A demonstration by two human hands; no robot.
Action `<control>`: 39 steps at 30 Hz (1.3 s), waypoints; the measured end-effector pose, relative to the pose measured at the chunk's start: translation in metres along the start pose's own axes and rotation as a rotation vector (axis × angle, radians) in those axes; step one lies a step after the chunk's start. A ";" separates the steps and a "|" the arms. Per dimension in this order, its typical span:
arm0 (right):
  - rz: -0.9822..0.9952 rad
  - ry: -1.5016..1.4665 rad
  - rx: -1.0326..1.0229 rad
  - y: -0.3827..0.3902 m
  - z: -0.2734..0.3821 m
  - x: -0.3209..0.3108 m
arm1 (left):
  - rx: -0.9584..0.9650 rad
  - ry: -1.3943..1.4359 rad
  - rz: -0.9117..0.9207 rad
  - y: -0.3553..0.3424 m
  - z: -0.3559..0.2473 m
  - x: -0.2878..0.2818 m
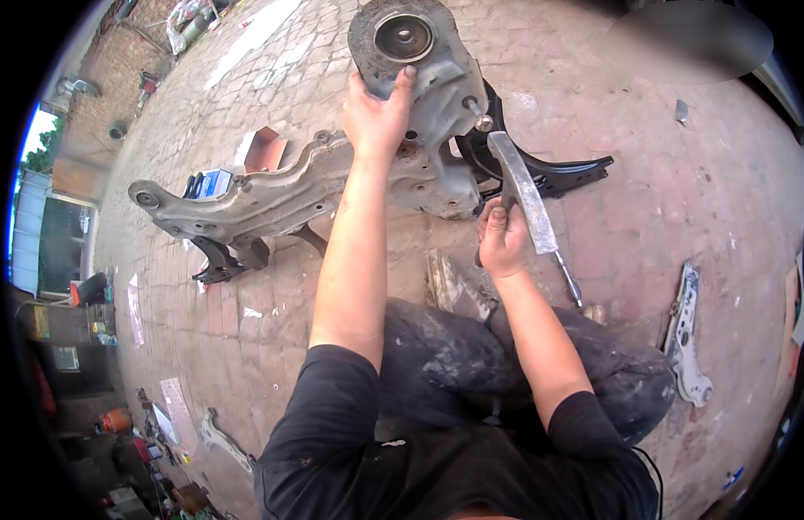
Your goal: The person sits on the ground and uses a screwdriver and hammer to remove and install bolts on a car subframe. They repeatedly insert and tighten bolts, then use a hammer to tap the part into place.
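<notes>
A grey metal car subframe (281, 195) stretches across the middle, tilted up toward its right end. My left hand (376, 113) grips that raised end, its thumb just below a round bushing (404, 36). A bolt (477, 113) with a rounded tip sticks out of the subframe's right side. My right hand (503, 238) is closed around the dark handle of a tool with a long, slightly curved grey metal piece (525, 195); its exact kind is unclear. That piece's upper end is close to the bolt. Behind it lies a black curved metal arm (558, 171).
A thin metal rod (570, 279) shows near my right knee. A grey control arm (686, 338) lies on the brick paving at right, another (226, 440) at lower left. An open cardboard box (262, 149) and a blue box (213, 183) sit behind the subframe. Clutter lines the left edge.
</notes>
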State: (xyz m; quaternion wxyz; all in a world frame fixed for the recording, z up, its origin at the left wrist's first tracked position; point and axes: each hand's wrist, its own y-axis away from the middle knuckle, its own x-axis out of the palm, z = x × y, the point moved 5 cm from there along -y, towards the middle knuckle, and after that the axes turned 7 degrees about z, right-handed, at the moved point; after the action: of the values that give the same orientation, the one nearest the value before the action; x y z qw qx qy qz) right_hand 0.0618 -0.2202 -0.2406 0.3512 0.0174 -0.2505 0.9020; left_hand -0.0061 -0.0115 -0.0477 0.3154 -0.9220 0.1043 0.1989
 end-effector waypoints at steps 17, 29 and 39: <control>0.078 -0.680 0.189 -0.014 0.087 0.023 | 0.072 0.135 0.009 -0.007 0.021 0.008; -0.088 -0.592 0.212 -0.009 0.062 0.018 | 0.092 0.135 0.005 -0.006 0.022 0.003; -0.016 -0.130 0.114 -0.004 0.042 0.021 | 0.073 0.136 0.033 -0.004 0.012 0.004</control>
State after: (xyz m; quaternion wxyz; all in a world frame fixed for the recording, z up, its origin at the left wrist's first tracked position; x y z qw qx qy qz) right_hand 0.0425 -0.2238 -0.1982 0.3398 0.0978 -0.2210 0.9089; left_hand -0.0051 -0.0006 -0.0558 0.3375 -0.9194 0.1479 0.1373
